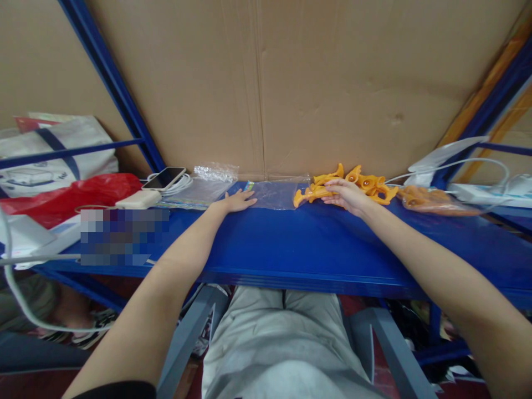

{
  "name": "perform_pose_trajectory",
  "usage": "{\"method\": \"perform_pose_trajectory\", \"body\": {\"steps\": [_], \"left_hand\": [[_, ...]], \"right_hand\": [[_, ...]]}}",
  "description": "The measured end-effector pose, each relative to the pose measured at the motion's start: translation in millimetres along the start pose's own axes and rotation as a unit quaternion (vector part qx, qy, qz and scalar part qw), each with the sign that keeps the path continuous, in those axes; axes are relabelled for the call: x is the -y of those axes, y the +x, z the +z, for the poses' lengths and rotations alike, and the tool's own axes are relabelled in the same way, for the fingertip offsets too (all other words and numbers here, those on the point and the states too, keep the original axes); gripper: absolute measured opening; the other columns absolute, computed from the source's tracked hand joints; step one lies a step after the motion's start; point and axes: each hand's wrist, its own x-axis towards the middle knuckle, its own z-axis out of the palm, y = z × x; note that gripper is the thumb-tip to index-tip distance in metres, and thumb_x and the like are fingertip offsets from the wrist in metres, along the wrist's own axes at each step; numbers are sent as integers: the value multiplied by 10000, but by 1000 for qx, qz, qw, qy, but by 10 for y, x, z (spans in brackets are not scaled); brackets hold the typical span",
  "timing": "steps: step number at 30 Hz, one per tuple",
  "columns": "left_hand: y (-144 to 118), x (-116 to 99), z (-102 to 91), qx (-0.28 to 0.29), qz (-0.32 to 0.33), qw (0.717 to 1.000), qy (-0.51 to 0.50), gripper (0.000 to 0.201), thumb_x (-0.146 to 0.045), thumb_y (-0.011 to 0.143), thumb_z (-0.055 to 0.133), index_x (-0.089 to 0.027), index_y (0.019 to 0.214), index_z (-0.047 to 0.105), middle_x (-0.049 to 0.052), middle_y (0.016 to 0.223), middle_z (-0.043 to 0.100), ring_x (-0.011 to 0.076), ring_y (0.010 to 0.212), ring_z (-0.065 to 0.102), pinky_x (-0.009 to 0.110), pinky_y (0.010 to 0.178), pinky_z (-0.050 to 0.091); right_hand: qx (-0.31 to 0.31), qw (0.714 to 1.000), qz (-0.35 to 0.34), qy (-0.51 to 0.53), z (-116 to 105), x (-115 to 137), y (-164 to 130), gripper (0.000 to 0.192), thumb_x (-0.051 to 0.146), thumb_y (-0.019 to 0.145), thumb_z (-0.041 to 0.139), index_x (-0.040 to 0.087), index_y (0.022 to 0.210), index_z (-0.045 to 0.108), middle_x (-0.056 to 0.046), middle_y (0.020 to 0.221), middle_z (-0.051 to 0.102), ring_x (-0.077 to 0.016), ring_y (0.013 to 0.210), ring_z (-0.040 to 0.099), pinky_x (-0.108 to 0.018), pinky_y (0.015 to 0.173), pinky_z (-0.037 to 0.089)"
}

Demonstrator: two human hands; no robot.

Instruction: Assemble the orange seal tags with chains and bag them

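My left hand lies flat with its fingers spread on the left end of a clear plastic bag. A small colourful label shows by its fingertips. My right hand is at the orange plastic pieces, its fingers closed on one curved orange piece whose left end overlaps the bag's right edge. Several more orange pieces with round holes lie behind and beside that hand, against the cardboard. The fingers partly hide the held piece.
More clear bags lie left of my left hand, by a phone and coiled white cable. A red bag and white power bank are further left. Bagged orange pieces and a power strip stand right. Cardboard closes the back.
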Motion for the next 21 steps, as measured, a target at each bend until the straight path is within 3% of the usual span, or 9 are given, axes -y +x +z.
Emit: {"method": "perform_pose_trajectory", "body": {"steps": [6, 10, 13, 16, 18, 21], "left_hand": [[-38, -28, -33, -10, -5, 1000, 14, 614, -522, 992, 267, -315, 1568, 304, 30, 1650, 209, 338, 1540, 112, 699, 1166, 138], [-88, -81, -85, -72, 14, 996, 44, 555, -457, 987, 378, -303, 1519, 410, 46, 1631, 296, 329, 1542, 141, 712, 1169, 56], [-144, -216, -115, -146, 86, 985, 43, 548, -335, 990, 389, -255, 1532, 381, 78, 1594, 381, 292, 1504, 288, 674, 1192, 95], [-177, -437, -89, -191, 219, 956, 32, 546, -248, 983, 393, -253, 1529, 383, 71, 1557, 448, 220, 1434, 422, 517, 1211, 251], [-172, -593, -34, -209, 302, 929, 40, 511, -200, 976, 397, -250, 1479, 470, 70, 1501, 524, 193, 1379, 491, 417, 1170, 345], [-136, -767, 64, -230, 367, 899, 69, 431, -183, 984, 394, -242, 1350, 614, 87, 1342, 661, 202, 1212, 628, 374, 1047, 462]], "right_hand": [[-17, 1000, -1, 5, 39, -5, 10, 173, 37, 871, 555, 195, 812, 520, 21, 645, 634, -93, 506, 632, -221, 572, 574], [-13, 1000, -25, 0, 39, -11, 4, 165, 59, 866, 618, 194, 813, 539, 17, 660, 652, -95, 517, 638, -228, 595, 577], [15, 1000, -20, 2, 58, -21, -9, 152, 74, 875, 625, 190, 808, 551, 6, 658, 670, -100, 524, 648, -230, 605, 580], [35, 999, -7, 14, 96, -28, -30, 142, 79, 874, 628, 184, 801, 567, -8, 659, 690, -110, 533, 661, -249, 629, 593], [42, 999, 0, 25, 120, -28, -45, 137, 74, 882, 615, 180, 805, 576, -13, 659, 697, -113, 538, 666, -246, 626, 593], [48, 998, 7, 38, 143, -27, -59, 142, 63, 892, 600, 175, 808, 578, -12, 650, 695, -110, 532, 665, -229, 604, 583]]}}
